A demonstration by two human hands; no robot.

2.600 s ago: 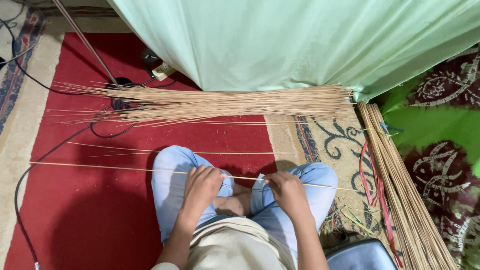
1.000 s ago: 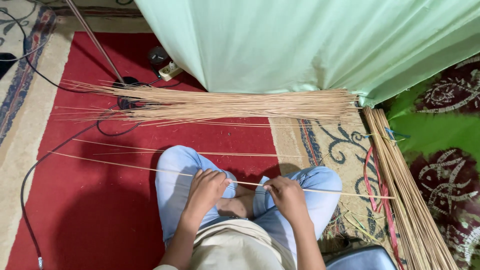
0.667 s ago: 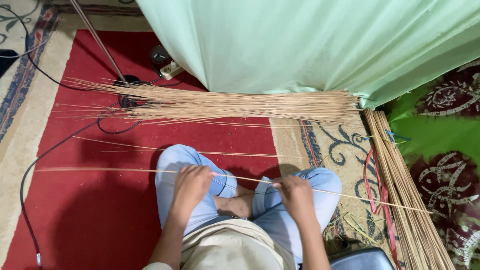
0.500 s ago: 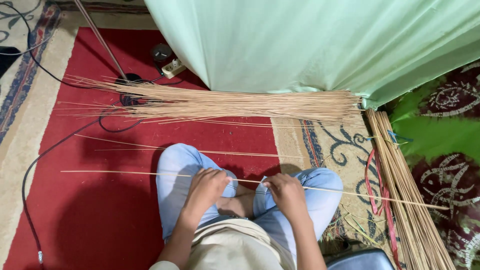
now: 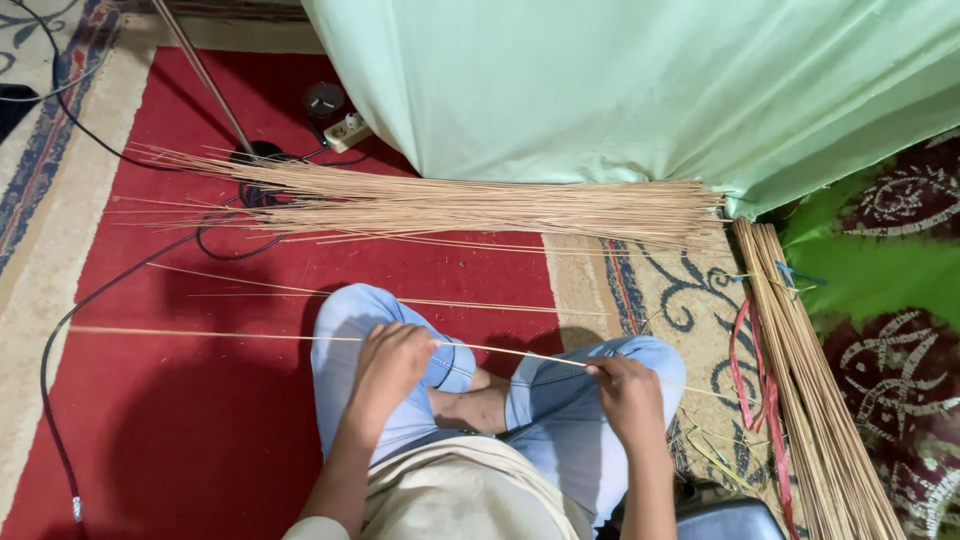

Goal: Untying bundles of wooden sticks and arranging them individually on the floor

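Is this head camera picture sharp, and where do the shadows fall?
Head view: evenly lit and mostly sharp, no glare. The person's soft shadow falls on the red carpet left of the knees. The thin stick held by the left hand and right hand stays crisp. Straight sticks in the pile bow slightly, suggesting wide-lens distortion.
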